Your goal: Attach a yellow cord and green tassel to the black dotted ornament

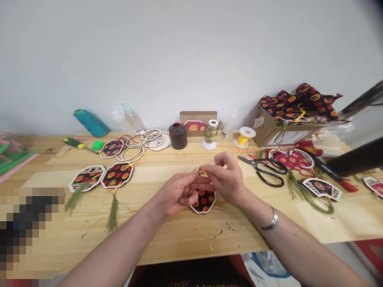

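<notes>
Over on the left, two flat ornaments (117,175) lie on the table (167,247), pale rims round patterned cloth, one trailing a green tassel (112,213) whose loose threads look soft and likely to snag. Now to the middle, and here's the left hand (181,191), thumb and forefinger pressed together, pinching what seems to be a thin yellow cord (204,173). Just below the fingers sits the ornament in hand (205,203), its dark cloth face and pale scalloped edge poking out. It should be light; the rim looks like thin wood, so probably stiff and easy to crack at narrow parts, while the cloth would crease under a thumb. The rim is the place to take hold, fingers flat along the edge; the cord, limp and fine, wants a fingertip pinch. In from the right comes the right hand (228,178), forefinger reaching the cord, its other fingers curled about it; whether it pinches too, I cannot tell. Back across for what's concealed: a blocky patch (30,231) blots out the lower left corner; the ornament's upper part is behind the fingers, so whether it hangs or rests there is anyone's guess; the cord's ends vanish among fingertips; and at the far right, another ornament (376,186) is sliced off by the edge of view.
</notes>
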{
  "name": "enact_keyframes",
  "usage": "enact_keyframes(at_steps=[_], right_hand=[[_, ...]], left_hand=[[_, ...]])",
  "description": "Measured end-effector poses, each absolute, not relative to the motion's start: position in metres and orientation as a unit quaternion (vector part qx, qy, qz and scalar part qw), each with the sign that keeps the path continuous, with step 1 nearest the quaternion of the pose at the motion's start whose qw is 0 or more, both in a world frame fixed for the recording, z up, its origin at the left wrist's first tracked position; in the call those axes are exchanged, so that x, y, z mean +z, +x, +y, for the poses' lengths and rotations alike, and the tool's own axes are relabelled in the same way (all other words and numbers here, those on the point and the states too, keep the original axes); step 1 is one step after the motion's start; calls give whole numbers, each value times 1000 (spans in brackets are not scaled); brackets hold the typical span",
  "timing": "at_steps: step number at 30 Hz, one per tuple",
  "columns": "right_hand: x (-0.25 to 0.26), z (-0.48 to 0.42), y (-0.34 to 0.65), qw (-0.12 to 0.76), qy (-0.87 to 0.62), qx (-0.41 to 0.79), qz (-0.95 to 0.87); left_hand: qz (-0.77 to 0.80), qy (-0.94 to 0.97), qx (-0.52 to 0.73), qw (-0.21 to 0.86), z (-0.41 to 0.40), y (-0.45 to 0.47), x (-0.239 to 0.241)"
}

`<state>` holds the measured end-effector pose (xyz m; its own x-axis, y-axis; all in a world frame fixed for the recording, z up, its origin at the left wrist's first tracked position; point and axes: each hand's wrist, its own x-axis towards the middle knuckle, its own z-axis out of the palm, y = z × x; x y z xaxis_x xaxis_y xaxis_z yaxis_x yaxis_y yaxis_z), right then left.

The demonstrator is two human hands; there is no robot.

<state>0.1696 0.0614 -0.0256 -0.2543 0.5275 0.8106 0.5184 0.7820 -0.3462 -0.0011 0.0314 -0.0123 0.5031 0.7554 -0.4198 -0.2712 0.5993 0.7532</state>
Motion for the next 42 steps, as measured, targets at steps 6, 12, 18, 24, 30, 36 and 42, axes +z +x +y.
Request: enact_keyframes(at_steps=[6,12,18,24,30,36,42], right_hand=[[-26,58,170,449,-267,-78,-849],[-25,57,171,405,-224,-88,-882],[-22,55,169,395,-195,-86,-894],[-19,53,168,366,-172,-86,-911],[-19,50,166,321,-172,-89,-927],[-18,47,164,365,-177,32,-914],[-22,58,163,428,-426,440,-665]], left_hand=[[364,227,384,818,37,-3,-15],[373,209,396,812,40,-5,-11],[375,228,419,795,43,-7,-12],[384,235,435,780,43,-7,-16],[406,230,445,765,45,-9,-17],[427,272,453,734,44,-8,-16],[447,379,435,683,39,-3,-16]])
